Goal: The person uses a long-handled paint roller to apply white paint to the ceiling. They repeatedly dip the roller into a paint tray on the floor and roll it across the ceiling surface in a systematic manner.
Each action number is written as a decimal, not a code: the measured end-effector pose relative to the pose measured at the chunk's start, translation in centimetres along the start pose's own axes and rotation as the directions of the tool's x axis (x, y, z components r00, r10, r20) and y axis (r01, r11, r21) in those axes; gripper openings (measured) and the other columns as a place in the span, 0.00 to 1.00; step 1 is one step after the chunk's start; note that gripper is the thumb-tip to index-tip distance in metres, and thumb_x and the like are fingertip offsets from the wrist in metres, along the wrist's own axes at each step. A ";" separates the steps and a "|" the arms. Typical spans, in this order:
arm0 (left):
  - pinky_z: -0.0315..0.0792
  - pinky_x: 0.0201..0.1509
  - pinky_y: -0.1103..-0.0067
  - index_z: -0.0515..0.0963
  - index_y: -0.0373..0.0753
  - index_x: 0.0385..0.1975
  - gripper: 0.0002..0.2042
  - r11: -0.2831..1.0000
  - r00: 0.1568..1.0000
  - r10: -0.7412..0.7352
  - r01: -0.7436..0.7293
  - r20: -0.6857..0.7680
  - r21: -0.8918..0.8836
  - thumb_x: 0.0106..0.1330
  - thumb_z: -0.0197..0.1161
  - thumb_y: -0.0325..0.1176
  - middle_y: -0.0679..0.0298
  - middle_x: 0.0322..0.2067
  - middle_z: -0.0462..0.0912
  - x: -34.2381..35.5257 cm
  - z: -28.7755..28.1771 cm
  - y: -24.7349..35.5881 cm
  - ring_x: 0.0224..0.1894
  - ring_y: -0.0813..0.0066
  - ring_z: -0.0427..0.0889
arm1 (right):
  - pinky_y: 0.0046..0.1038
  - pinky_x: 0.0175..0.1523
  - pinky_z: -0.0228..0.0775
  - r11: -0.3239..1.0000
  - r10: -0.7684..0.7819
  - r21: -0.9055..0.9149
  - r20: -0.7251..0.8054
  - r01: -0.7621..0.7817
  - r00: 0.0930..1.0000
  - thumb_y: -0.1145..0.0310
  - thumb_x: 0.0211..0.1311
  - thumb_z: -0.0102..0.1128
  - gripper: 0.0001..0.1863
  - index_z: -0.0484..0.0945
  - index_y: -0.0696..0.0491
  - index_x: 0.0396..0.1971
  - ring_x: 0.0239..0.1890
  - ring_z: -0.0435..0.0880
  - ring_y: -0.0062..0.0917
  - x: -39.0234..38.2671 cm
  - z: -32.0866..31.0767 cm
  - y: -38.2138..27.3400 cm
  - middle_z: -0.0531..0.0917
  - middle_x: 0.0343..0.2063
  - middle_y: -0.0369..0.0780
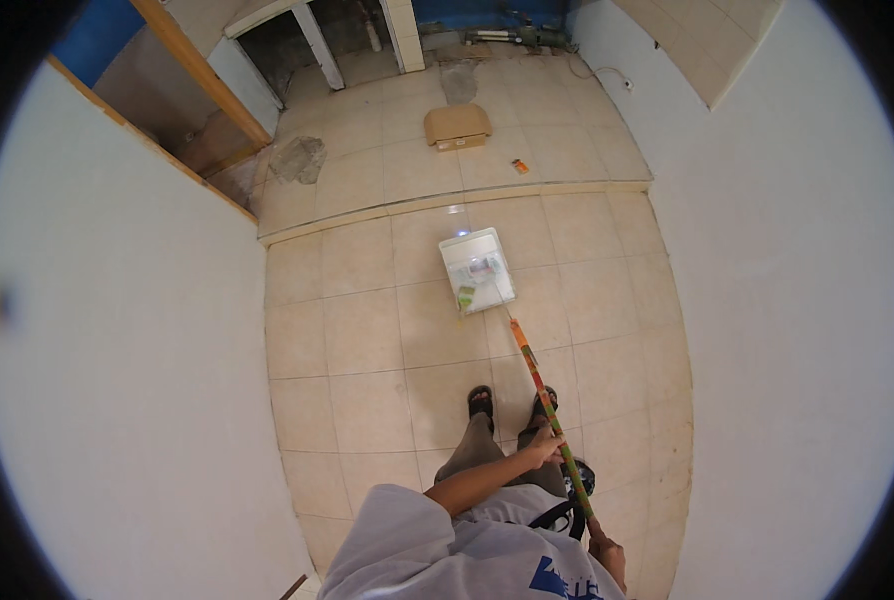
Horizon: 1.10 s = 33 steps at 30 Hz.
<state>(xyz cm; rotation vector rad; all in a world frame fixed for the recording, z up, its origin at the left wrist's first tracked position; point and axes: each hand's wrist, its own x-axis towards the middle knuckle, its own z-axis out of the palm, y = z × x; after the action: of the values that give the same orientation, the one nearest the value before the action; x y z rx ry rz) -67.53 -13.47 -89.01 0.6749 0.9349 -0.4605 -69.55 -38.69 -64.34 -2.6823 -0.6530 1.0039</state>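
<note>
A long pole [540, 385] wrapped in red, green and orange slants up from my right side toward the floor ahead. My left hand [545, 447] is closed round its middle, in front of my legs. My right hand [607, 556] is closed round its lower end, beside my shirt. The far end narrows to a thin tip next to the near right corner of a pale, see-through plastic box [455, 258] on the tiles. Whether tip and box touch, I cannot tell. Inside the box show a green item [466, 296] and a pale packet with dark print [482, 266].
Beyond the box a low step edge [447, 199] crosses the floor. Past it lie an open cardboard box [457, 128], a small orange object [520, 166] and a pump with pipes [527, 37]. White walls [137, 310] stand on both sides.
</note>
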 end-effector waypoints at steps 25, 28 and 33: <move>0.83 0.45 0.55 0.63 0.34 0.51 0.13 0.991 0.991 0.131 -0.131 -0.031 -0.003 0.73 0.53 0.31 0.51 0.44 0.75 2.4 -2.1 3.1 0.41 0.51 0.85 | 0.44 0.28 0.73 0.996 -0.059 -0.065 -0.051 0.056 0.997 0.71 0.65 0.53 0.27 0.69 0.41 0.66 0.23 0.83 0.45 2.8 0.9 -3.7 0.81 0.19 0.50; 0.84 0.46 0.58 0.63 0.34 0.52 0.14 0.999 0.999 0.036 -0.036 0.002 -0.025 0.72 0.54 0.30 0.49 0.46 0.74 0.3 0.0 3.7 0.45 0.50 0.84 | 0.42 0.26 0.73 0.995 -0.009 -0.100 -0.006 0.008 1.000 0.70 0.62 0.57 0.28 0.71 0.45 0.64 0.21 0.82 0.43 2.3 -0.6 -2.8 0.80 0.19 0.48; 0.82 0.52 0.57 0.64 0.33 0.55 0.17 0.994 0.986 -0.106 0.109 0.130 -0.021 0.72 0.57 0.33 0.49 0.51 0.73 -0.6 0.5 2.2 0.51 0.46 0.81 | 0.42 0.25 0.74 0.991 0.068 -0.120 0.036 -0.063 0.997 0.70 0.60 0.59 0.28 0.72 0.45 0.63 0.20 0.82 0.42 -1.0 -2.8 -2.7 0.80 0.18 0.48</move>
<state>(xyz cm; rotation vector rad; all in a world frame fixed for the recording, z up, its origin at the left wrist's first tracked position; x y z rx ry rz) -66.17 -12.26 -87.63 0.5642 0.8567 -0.5793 -69.25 -36.87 -60.83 -2.8099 -0.6561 1.0706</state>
